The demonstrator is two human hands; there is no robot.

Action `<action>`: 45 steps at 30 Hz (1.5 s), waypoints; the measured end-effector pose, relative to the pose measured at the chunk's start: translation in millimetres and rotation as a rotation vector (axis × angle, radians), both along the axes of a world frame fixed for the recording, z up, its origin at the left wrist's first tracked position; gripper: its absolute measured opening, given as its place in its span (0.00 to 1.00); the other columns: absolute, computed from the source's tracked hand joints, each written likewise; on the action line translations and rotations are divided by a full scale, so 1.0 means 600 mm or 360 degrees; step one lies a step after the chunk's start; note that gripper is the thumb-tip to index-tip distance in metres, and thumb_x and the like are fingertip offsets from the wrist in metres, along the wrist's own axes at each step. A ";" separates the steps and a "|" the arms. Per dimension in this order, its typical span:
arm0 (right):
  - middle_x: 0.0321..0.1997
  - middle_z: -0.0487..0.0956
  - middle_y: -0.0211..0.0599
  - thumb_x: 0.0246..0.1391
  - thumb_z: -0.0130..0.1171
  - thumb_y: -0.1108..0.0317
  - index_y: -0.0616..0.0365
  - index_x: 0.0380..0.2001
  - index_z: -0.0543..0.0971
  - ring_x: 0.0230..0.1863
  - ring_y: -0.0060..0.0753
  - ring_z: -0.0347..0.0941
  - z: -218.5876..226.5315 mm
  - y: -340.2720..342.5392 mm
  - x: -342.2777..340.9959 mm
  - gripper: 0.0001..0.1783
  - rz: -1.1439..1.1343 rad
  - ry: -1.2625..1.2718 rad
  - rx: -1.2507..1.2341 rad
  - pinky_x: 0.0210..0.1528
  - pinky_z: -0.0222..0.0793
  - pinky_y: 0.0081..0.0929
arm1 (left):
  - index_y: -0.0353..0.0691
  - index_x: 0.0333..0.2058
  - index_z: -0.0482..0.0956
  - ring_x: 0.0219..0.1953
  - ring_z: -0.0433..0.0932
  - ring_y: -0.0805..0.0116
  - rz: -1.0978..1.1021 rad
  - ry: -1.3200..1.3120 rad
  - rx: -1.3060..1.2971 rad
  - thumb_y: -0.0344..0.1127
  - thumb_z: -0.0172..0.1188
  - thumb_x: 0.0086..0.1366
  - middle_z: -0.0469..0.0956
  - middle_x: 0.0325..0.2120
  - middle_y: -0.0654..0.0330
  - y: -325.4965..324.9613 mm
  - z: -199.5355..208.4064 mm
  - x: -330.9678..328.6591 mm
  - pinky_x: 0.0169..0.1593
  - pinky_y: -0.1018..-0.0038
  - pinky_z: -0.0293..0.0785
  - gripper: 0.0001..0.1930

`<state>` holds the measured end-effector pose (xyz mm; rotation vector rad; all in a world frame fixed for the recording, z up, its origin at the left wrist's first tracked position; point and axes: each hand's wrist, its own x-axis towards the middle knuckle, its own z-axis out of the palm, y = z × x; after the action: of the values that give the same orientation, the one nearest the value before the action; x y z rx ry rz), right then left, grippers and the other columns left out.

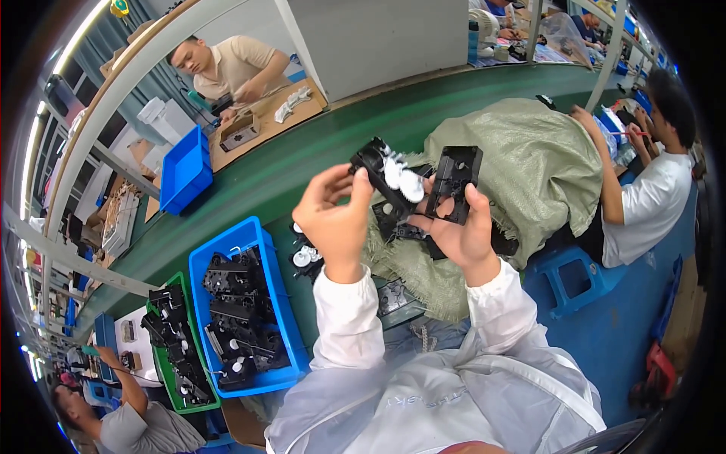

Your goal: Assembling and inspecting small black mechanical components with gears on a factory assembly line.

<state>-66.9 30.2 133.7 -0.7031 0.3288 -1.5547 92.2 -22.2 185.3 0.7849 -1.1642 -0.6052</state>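
Bg: workshop w/ a long green bench (393,106) curving across, fisheye rim black at the corners. Far side, a person in a beige shirt (253,60) bends over a board, lower body hidden by the bench; R, a person in a white shirt (654,200), legs partly hidden; bottom L, a person in grey (147,431), cut off by the rim. Top R ppl too small to make out.

Center: L hand (333,219) pinches the near-left end of a black gear unit (368,157) btwn thumb & index, other fingers curled; white gears (408,184) face up. R hand (467,238) grips a black housing (459,170), thumb on its R edge, fingers spread behind, partly seen thru the opening & past its L side. Both pcs up in front of the wearer, side by side; can't tell if gear unit touches R fingertips or housing.

Below/behind: more black parts (393,227) on a greenish woven sack (529,144), mostly covered by hands, count unclear. L: blue bin (299,360) & narrower green tray (180,281), both w/ piled dark assemblies (242,310), individual shapes hard to separate. R: blue stool (605,281), part hidden by the seated person.
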 end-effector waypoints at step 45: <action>0.40 0.78 0.36 0.60 0.52 0.55 0.66 0.50 0.74 0.38 0.24 0.68 -0.017 0.067 -0.015 0.25 -0.0275 0.1313 0.0200 0.44 0.63 0.21 | 0.36 0.41 0.65 0.35 0.73 0.74 -0.1204 0.0521 0.0809 0.18 0.59 0.56 0.72 0.35 0.58 0.116 -0.129 0.032 0.41 0.80 0.71 0.16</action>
<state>-76.0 70.3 123.5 -1.2214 1.1103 -1.3195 111.4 47.1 108.1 0.6100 -0.9892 -1.6429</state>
